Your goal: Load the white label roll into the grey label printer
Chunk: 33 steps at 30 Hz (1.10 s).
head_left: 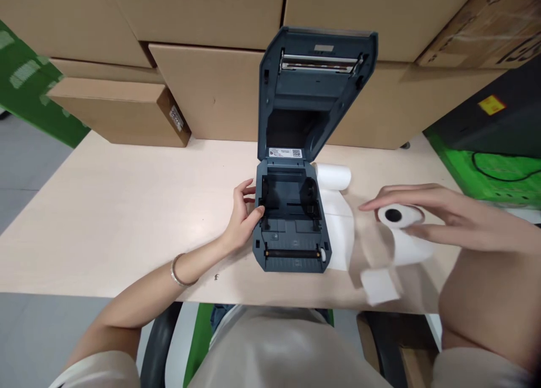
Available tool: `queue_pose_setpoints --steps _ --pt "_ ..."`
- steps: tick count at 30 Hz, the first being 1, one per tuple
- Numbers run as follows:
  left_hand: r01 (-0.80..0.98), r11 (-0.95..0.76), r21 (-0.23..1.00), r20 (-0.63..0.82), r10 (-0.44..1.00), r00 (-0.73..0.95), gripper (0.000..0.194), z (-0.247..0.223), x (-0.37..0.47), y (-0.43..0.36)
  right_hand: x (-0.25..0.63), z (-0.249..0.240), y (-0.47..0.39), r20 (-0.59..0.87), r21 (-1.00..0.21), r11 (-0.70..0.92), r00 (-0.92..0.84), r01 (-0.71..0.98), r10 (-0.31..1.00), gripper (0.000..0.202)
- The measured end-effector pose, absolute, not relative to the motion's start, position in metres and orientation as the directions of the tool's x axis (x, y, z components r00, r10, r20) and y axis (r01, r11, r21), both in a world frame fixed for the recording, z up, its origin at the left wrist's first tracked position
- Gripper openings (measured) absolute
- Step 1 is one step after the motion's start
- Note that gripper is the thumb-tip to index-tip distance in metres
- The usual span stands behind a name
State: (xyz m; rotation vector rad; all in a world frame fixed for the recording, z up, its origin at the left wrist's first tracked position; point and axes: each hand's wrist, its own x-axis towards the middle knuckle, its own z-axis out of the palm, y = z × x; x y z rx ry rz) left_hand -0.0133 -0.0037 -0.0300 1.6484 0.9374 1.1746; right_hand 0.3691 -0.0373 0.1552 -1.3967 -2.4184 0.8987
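A dark grey label printer (pixel 291 227) stands on the table in front of me, its lid (pixel 304 97) swung up and its inner bay bare. My left hand (pixel 243 221) grips the printer's left wall, thumb over the rim and fingers outside. To the right, above the table, my right hand (pixel 459 213) holds a small white label roll (pixel 409 215) between thumb and fingers. The roll's dark core faces the printer. A loose strip of white labels (pixel 409 248) hangs from it, its end (pixel 379 286) curling toward the front edge.
Beside the printer lies another white roll (pixel 333 176), with a strip of labels (pixel 338 230) unrolled toward me. Cardboard boxes (pixel 211 95) line the back of the table (pixel 127 219). A flat carton (pixel 114 111) stands back left. A dark case (pixel 499 111) is at far right.
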Motion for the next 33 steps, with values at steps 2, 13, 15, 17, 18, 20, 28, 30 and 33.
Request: queue_pose_setpoints --steps 2,13,15,17,18,20,28,30,33 --pt "0.076 -0.323 0.943 0.292 0.916 0.274 0.059 -0.029 -0.013 -0.004 0.342 0.164 -0.024 -0.139 -0.756 0.370 -0.685 0.540 0.715 0.039" --pt "0.093 -0.338 0.937 0.305 0.917 0.258 0.063 -0.033 -0.014 -0.004 0.199 0.091 0.024 -0.247 -0.333 0.529 -0.614 0.780 0.750 0.033" --pt "0.091 -0.342 0.935 0.310 0.916 0.255 0.063 -0.033 -0.013 -0.004 0.199 0.082 0.020 -0.223 -0.284 0.546 -0.608 0.788 0.762 0.032" --pt "0.090 -0.348 0.933 0.318 0.916 0.246 0.063 -0.033 -0.013 -0.005 0.203 0.078 0.011 -0.182 -0.240 0.551 -0.594 0.799 0.783 0.036" --pt "0.092 -0.350 0.932 0.320 0.916 0.240 0.063 -0.033 -0.012 -0.005 0.206 0.077 0.003 -0.164 -0.225 0.551 -0.589 0.803 0.791 0.039" --pt "0.101 -0.351 0.931 0.320 0.918 0.234 0.064 -0.032 -0.012 -0.005 0.213 0.076 -0.015 -0.117 -0.203 0.573 -0.601 0.794 0.791 0.043" --pt "0.090 -0.308 0.947 0.283 0.934 0.217 0.069 -0.028 -0.010 -0.005 0.223 0.066 -0.098 0.244 -0.058 0.730 -0.699 0.681 0.672 0.068" --pt "0.092 -0.293 0.952 0.269 0.939 0.215 0.070 -0.026 -0.010 -0.005 0.219 0.059 -0.108 0.248 -0.046 0.731 -0.701 0.681 0.668 0.078" --pt "0.101 -0.272 0.957 0.245 0.944 0.223 0.071 -0.024 -0.011 -0.004 0.213 0.050 -0.116 0.249 -0.064 0.712 -0.680 0.699 0.690 0.084"
